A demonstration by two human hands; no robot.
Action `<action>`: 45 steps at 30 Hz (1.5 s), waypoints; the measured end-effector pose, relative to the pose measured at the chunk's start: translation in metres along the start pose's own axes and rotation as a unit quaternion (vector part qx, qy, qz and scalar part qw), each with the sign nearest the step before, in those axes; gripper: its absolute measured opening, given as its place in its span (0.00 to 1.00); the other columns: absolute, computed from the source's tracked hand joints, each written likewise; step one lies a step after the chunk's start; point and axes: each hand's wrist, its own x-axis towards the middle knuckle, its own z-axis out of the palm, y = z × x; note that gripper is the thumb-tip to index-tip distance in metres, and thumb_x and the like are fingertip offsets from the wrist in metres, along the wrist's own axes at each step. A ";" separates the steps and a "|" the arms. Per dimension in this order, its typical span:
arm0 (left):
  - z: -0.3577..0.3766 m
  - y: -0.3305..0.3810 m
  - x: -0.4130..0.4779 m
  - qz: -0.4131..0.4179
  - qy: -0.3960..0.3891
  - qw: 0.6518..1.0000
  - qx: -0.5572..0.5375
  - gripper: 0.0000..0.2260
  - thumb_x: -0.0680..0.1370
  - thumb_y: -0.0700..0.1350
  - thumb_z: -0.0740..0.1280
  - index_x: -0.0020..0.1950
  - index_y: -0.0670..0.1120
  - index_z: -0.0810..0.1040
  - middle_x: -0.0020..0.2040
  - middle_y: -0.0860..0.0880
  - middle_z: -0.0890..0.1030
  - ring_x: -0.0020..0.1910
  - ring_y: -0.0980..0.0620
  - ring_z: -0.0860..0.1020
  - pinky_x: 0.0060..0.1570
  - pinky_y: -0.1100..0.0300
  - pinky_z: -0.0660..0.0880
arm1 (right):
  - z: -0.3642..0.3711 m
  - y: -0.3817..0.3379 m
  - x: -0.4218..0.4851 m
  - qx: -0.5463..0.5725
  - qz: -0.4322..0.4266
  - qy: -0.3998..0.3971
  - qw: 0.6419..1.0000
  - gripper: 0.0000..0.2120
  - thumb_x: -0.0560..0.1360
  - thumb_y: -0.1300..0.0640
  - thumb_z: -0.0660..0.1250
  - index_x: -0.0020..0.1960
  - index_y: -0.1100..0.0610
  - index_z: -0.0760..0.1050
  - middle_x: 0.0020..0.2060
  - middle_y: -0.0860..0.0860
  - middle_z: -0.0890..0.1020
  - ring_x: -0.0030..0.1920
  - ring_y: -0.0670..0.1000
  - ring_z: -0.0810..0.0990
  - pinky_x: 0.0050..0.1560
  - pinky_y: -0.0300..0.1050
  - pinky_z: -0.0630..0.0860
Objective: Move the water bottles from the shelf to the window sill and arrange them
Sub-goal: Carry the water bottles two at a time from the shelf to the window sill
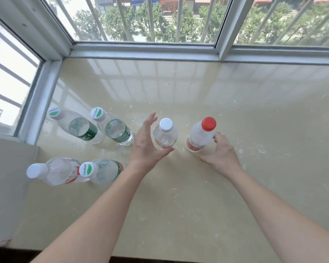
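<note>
Standing upright on the sill [179, 186], six bottles are already across from the shelf, so what is left looks like arranging. The left hand [146, 147] is spread wide, palm turned toward the white-capped bottle [165, 134], which stands just to its right. The thumb reaches under the bottle's near side and the fingers rise along its left flank, but whether they touch the plastic I cannot tell. The right hand [219, 152] sits just right of the red-capped bottle [200, 136], fingers curled against its lower body. It seems a light hold, not a full wrap.

Both bottles have their long axes vertical, caps toward the camera, each on the inner side of its own hand with a bare gap between them. Each hand is nearer its own bottle, so any closing of the row would push inward.

Further left of the left hand stand two green-labelled bottles [120, 131], and nearer the sill's front edge another pair [103, 170].
</note>
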 end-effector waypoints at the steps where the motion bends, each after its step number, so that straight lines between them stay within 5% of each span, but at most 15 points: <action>1: -0.008 0.009 -0.002 0.008 0.005 0.999 0.040 0.47 0.66 0.48 0.81 0.78 0.54 0.58 0.71 0.56 0.71 0.68 0.57 0.69 0.65 0.62 0.65 | -0.012 -0.005 -0.007 -0.052 -0.009 -0.007 0.999 0.41 0.61 0.39 0.71 0.71 0.51 0.68 0.60 0.49 0.74 0.62 0.52 0.73 0.56 0.48 0.72; 4: -0.037 0.041 -0.011 0.012 -0.011 0.982 0.189 0.45 0.68 0.44 0.77 0.79 0.52 0.55 0.71 0.50 0.70 0.68 0.47 0.69 0.63 0.55 0.66 | -0.046 -0.026 -0.030 -0.205 -0.047 -0.011 0.977 0.37 0.72 0.51 0.70 0.77 0.54 0.61 0.66 0.53 0.72 0.67 0.56 0.70 0.62 0.49 0.70; 8: -0.077 0.088 -0.030 0.043 -0.025 0.948 0.315 0.42 0.69 0.46 0.73 0.79 0.51 0.56 0.72 0.50 0.68 0.69 0.45 0.69 0.66 0.52 0.66 | -0.089 -0.064 -0.062 -0.300 -0.096 0.034 0.948 0.29 0.74 0.49 0.66 0.74 0.53 0.66 0.64 0.53 0.75 0.62 0.56 0.74 0.60 0.50 0.71; 20: -0.169 0.229 -0.089 0.190 0.041 0.906 0.376 0.31 0.75 0.59 0.65 0.76 0.52 0.63 0.74 0.53 0.69 0.74 0.48 0.65 0.73 0.48 0.60 | -0.180 -0.205 -0.146 -0.290 -0.253 0.225 0.895 0.20 0.69 0.50 0.72 0.59 0.56 0.79 0.53 0.55 0.81 0.52 0.60 0.79 0.56 0.54 0.76; 33: -0.203 0.262 -0.104 0.238 0.109 0.882 0.392 0.29 0.76 0.61 0.60 0.75 0.51 0.65 0.71 0.51 0.73 0.72 0.47 0.69 0.71 0.48 0.64 | -0.189 -0.244 -0.187 -0.294 -0.267 0.247 0.884 0.23 0.71 0.46 0.68 0.63 0.55 0.78 0.58 0.54 0.81 0.61 0.58 0.78 0.64 0.56 0.75; 45: -0.150 0.310 -0.095 0.360 0.027 0.861 0.357 0.29 0.75 0.63 0.60 0.74 0.52 0.67 0.70 0.53 0.74 0.70 0.48 0.70 0.71 0.49 0.65 | -0.233 -0.201 -0.226 -0.305 -0.149 0.343 0.876 0.22 0.70 0.47 0.69 0.61 0.54 0.78 0.55 0.53 0.81 0.57 0.57 0.78 0.62 0.53 0.76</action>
